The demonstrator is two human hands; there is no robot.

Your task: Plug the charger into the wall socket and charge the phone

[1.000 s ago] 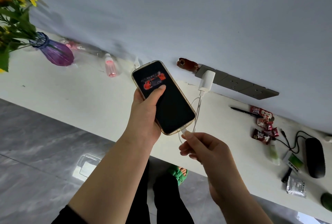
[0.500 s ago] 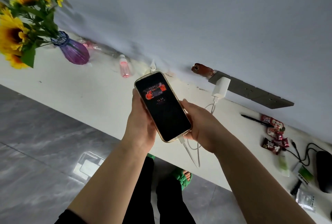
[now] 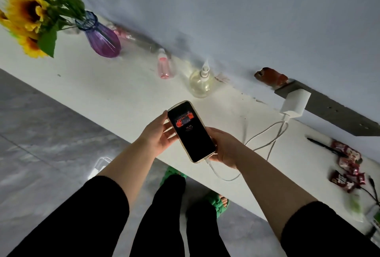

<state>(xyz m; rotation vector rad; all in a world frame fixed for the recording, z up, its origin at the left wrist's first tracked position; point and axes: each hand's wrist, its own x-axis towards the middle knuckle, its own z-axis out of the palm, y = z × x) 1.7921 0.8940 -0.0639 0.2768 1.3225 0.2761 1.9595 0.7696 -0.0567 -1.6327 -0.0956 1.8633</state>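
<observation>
Phone (image 3: 191, 132) held screen-up over the bench (image 3: 115, 92) edge, both hands on it: left hand (image 3: 159, 133) w/ a loose, part-spread grip along the left edge, right hand (image 3: 223, 146) grip wrapped round the lower right side. Screen lit, red graphic up top, digits read approx "16:24". White cable (image 3: 265, 137) goes into phone's bottom end, loops across bench to white charger (image 3: 295, 105), which sits plugged in the grey wall socket (image 3: 337, 112) strip. Red snack wrappers (image 3: 347, 166) far right, print too blurred to read. Purple vase (image 3: 102, 38) w/ sunflowers (image 3: 26, 11) at left.
</observation>
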